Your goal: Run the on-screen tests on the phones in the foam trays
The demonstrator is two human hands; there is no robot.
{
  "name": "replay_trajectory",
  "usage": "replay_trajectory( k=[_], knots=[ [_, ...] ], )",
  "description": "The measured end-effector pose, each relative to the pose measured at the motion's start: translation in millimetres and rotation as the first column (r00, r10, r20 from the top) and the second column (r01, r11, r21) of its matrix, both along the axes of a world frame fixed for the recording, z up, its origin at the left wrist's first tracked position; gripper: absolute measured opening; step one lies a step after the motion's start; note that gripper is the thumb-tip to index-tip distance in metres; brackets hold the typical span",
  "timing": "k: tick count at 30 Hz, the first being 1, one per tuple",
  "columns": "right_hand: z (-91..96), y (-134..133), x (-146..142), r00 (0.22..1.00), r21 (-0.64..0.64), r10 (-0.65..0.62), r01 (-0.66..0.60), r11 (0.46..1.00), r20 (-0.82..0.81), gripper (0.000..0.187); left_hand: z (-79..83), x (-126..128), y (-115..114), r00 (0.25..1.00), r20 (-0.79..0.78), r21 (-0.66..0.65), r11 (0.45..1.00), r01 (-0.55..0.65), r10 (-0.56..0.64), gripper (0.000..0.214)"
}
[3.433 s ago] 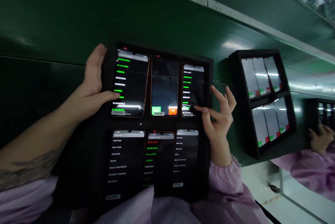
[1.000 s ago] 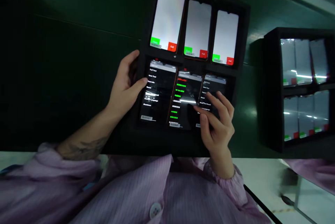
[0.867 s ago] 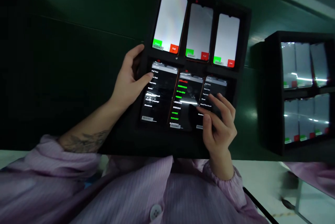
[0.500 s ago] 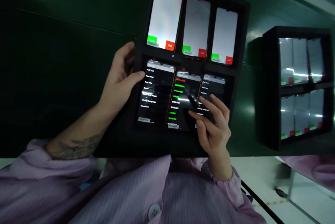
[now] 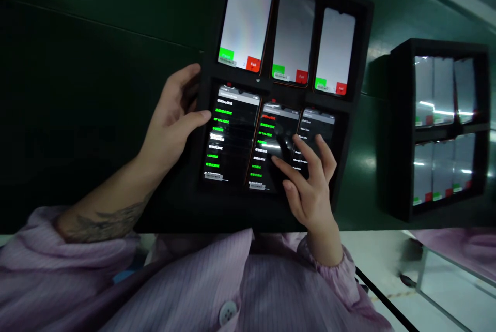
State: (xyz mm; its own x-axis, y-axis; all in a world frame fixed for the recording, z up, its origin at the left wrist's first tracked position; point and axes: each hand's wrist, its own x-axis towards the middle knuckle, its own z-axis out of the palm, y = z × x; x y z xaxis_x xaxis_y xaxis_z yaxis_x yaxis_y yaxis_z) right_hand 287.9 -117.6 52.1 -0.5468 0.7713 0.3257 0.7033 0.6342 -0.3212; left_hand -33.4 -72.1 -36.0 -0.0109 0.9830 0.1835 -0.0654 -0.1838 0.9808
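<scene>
A black tray [image 5: 236, 83] holds smartphones in two rows. My left hand [image 5: 172, 115] grips its left edge, thumb on top beside the lower left phone [image 5: 232, 138], whose dark screen lists white and green lines. Over the lower row, my right hand [image 5: 312, 182] has its fingers apart, the index fingertip at the screen of the lower middle phone [image 5: 267, 138]; I cannot tell whether it touches. That phone shows a red, green and white list. Part of the lower right phone [image 5: 320, 122], with a white menu, is hidden behind my fingers. Above, an upper phone [image 5: 248, 16] shows a pale screen with green and red boxes.
To the right stands a second black tray [image 5: 401, 130] with several lit phones. Both trays rest on a dark green table [image 5: 96, 94], whose near edge runs before my body. A pink sleeve or cloth [image 5: 457, 246] shows at the lower right.
The lower left phone's screen went from a white menu to a list with green lines. My right hand moved slightly left over the lower middle phone. My left hand still grips the tray.
</scene>
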Motion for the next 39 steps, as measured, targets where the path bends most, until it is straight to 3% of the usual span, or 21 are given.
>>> replay_trajectory(
  k=[8,18,21,27,34,39],
  knots=[
    [6.3,0,6,0.995,-0.036,0.097,-0.096,0.995,0.017,0.031,3.8,1,-1,1.0,-0.025,-0.007,1.0,0.001,-0.002,0.086],
    [6.3,-1,0,0.991,-0.052,0.134,-0.134,0.99,-0.013,0.023,4.8,5,-5,0.982,-0.186,0.051,0.998,-0.021,0.031,0.086],
    [5.3,0,11,0.995,0.017,0.073,-0.071,0.997,-0.073,0.026,3.9,11,-5,0.986,-0.152,0.045,0.997,-0.058,0.065,0.088],
    [3.2,-5,54,0.976,0.128,-0.167,0.185,0.975,-0.137,0.031,0.2,10,-4,0.99,-0.121,0.021,0.997,-0.074,0.076,0.099],
    [1.1,-1,63,0.958,0.06,-0.287,0.288,0.956,-0.026,0.033,-9.6,5,3,0.992,-0.051,0.01,0.993,-0.118,0.119,0.11],
    [-3.8,20,58,0.955,0.042,-0.297,0.297,0.954,-0.012,0.035,-2.8,7,1,0.989,-0.074,0.01,0.992,-0.127,0.128,0.103]
  ],
)
